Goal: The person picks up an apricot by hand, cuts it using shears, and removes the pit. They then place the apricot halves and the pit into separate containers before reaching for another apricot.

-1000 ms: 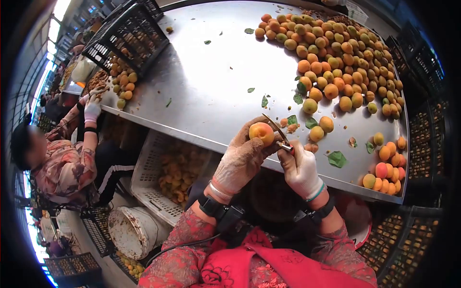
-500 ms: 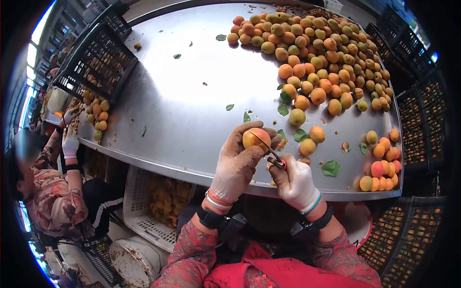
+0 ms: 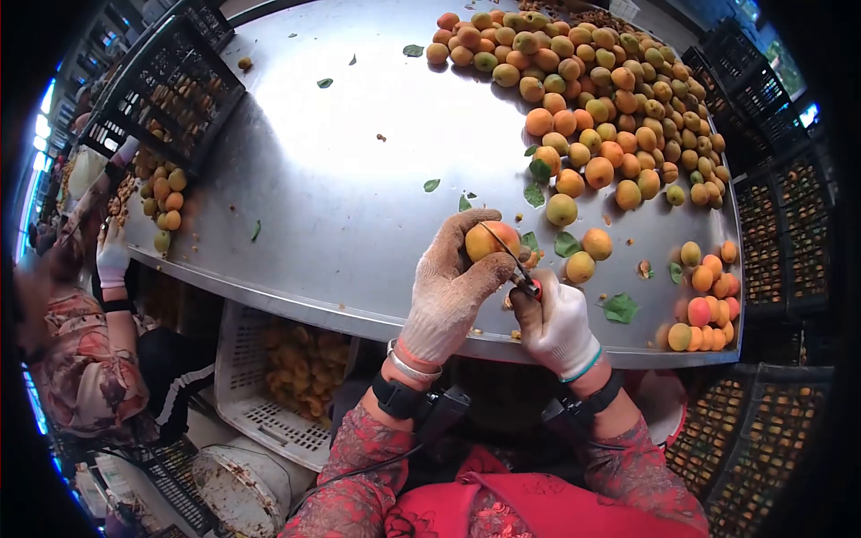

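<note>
An orange-yellow apricot (image 3: 489, 240) is gripped between the thumb and fingers of my left hand (image 3: 453, 282), which wears a white glove with brown-stained fingers. My right hand (image 3: 554, 323), gloved too, is closed round the red-and-black handle of a small knife (image 3: 514, 260). The thin blade lies against the face of the apricot. Both hands are over the near edge of the metal table (image 3: 341, 211). Just beyond my right hand sit two loose apricots (image 3: 580, 267), with green leaves (image 3: 620, 308) close by.
A large heap of apricots (image 3: 619, 108) covers the far right of the table. A smaller group (image 3: 700, 311) lies at the right corner. A black crate (image 3: 170, 94) leans at the left, near a co-worker (image 3: 85, 350). Below stand a white crate (image 3: 269, 421) of fruit halves and a bucket (image 3: 238, 489).
The apricot has turned a little in my left hand, and both hands have shifted slightly right in view. The co-worker's farther arm has reached up toward the black crate.
</note>
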Tool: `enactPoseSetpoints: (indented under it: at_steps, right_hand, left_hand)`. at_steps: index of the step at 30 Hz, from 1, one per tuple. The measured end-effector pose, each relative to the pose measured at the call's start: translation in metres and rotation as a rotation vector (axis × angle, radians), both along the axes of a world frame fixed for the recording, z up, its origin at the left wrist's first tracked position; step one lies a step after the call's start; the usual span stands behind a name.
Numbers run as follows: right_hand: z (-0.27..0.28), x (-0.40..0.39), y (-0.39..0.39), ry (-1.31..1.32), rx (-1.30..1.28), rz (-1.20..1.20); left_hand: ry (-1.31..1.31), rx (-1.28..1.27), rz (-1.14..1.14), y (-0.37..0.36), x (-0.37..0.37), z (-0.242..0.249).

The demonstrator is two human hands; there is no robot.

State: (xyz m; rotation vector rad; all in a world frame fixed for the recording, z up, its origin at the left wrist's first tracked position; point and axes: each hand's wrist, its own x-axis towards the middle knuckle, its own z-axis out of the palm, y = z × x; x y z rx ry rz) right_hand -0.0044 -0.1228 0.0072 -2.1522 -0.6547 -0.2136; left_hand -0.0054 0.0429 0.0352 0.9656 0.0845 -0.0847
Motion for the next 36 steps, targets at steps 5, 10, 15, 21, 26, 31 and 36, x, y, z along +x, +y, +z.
enactPoseSetpoints:
  at_steps: [5, 10, 15, 21, 26, 31, 36]
  right_hand:
    - [0.004, -0.006, 0.008, 0.021, -0.033, -0.007]
    - [0.016, -0.015, 0.013, 0.053, -0.119, -0.025]
    - [0.027, -0.026, 0.023, 0.042, -0.172, -0.083]
    - [0.02, -0.03, 0.025, -0.161, -0.282, -0.149]
    - [0.036, -0.039, 0.024, -0.168, -0.323, -0.186]
    - [0.041, -0.047, 0.029, -0.067, -0.312, -0.181]
    - [0.026, -0.047, 0.035, -0.197, -0.37, -0.277]
  left_hand:
    - [-0.022, 0.017, -0.011, 0.012, -0.004, -0.007]
    - [-0.104, 0.241, -0.011, 0.021, -0.011, 0.004]
    - [-0.091, -0.023, -0.016, 0.016, -0.014, -0.006]
    - [0.173, -0.85, -0.196, -0.005, -0.019, -0.013]
    - [0.113, -0.75, -0.193, -0.003, -0.022, -0.008]
    - [0.027, -0.641, -0.12, -0.003, -0.023, -0.011]
    - [0.178, -0.834, -0.12, -0.004, -0.028, -0.007]
